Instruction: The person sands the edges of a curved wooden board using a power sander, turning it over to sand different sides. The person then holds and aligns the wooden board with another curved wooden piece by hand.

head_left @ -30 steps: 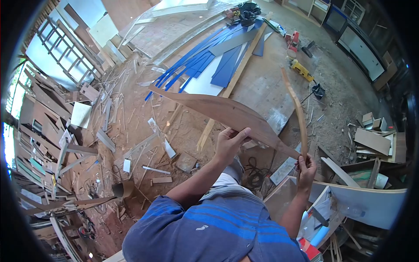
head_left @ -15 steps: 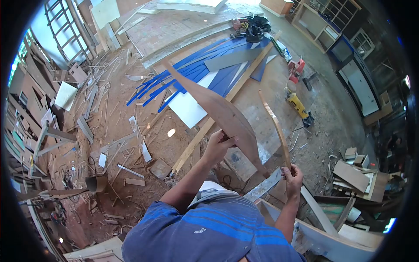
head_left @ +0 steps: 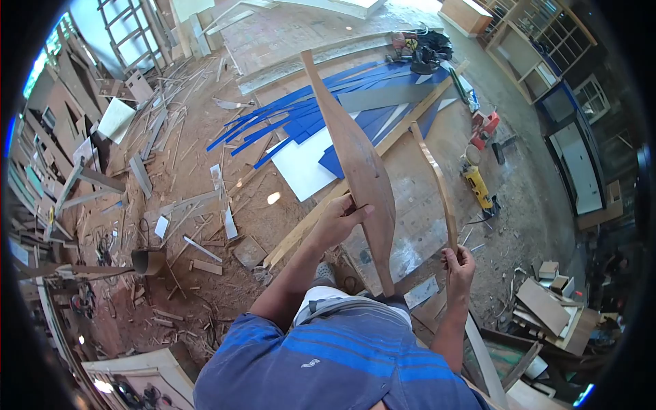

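Observation:
My left hand [head_left: 340, 222] is closed on the edge of a long curved wooden board [head_left: 362, 164], wide in the middle and tapering toward both ends. Its thumb lies on the board's face. The upper end points away from me and the lower end comes close to my waist. In my right hand [head_left: 458, 263] is the lower end of a thin, slightly bent wooden strip [head_left: 437, 181], held upright between thumb and fingers. The two pieces are apart, with the strip to the right of the board.
Blue strips [head_left: 287, 113] and a white sheet [head_left: 304, 167] lie on the floor ahead, beside a long wooden beam [head_left: 314, 222]. A yellow power tool [head_left: 477, 186] lies to the right. Wood scraps [head_left: 205, 266] litter the left floor; stacked boards [head_left: 547, 307] stand at right.
The curved board has turned more upright, its upper end swinging right and its lower end left. The strip has shifted slightly, still in my right hand. The whole view has moved a little.

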The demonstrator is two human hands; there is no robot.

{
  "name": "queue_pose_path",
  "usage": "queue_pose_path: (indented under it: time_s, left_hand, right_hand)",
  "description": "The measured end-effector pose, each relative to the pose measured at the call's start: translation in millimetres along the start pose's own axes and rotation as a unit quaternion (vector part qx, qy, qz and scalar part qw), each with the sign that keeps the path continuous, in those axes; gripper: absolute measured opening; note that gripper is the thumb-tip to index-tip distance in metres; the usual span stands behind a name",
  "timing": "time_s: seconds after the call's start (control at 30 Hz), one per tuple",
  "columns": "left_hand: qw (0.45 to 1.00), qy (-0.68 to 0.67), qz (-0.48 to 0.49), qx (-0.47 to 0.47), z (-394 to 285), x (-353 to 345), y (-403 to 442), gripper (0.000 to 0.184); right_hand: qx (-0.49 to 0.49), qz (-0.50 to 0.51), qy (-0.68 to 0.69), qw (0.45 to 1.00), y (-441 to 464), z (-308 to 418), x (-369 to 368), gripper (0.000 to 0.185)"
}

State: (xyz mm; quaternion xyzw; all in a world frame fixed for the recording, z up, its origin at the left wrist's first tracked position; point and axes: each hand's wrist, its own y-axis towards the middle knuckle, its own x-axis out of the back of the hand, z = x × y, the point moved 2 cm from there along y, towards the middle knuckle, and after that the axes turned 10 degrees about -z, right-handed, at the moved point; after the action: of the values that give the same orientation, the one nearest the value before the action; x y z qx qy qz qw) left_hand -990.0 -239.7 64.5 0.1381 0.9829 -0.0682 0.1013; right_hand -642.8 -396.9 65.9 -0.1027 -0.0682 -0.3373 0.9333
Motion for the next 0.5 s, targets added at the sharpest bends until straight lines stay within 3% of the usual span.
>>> queue_pose_path:
  time_s: [0.37,0.47,0.5]
  left_hand:
    - [0.976,0.188,-0.107,-0.014,-3,-35,11,0.030]
    - [0.976,0.108,-0.166,-0.094,-1,-61,19,0.034]
    - [0.970,0.119,-0.199,-0.071,-7,-73,23,0.037]
  right_hand:
    - [0.026,0.124,0.021,0.992,99,-10,-5,0.018]
    - [0.037,0.177,0.029,0.983,142,-14,2,0.019]
    - [0.040,0.194,0.040,0.979,156,-14,4,0.018]
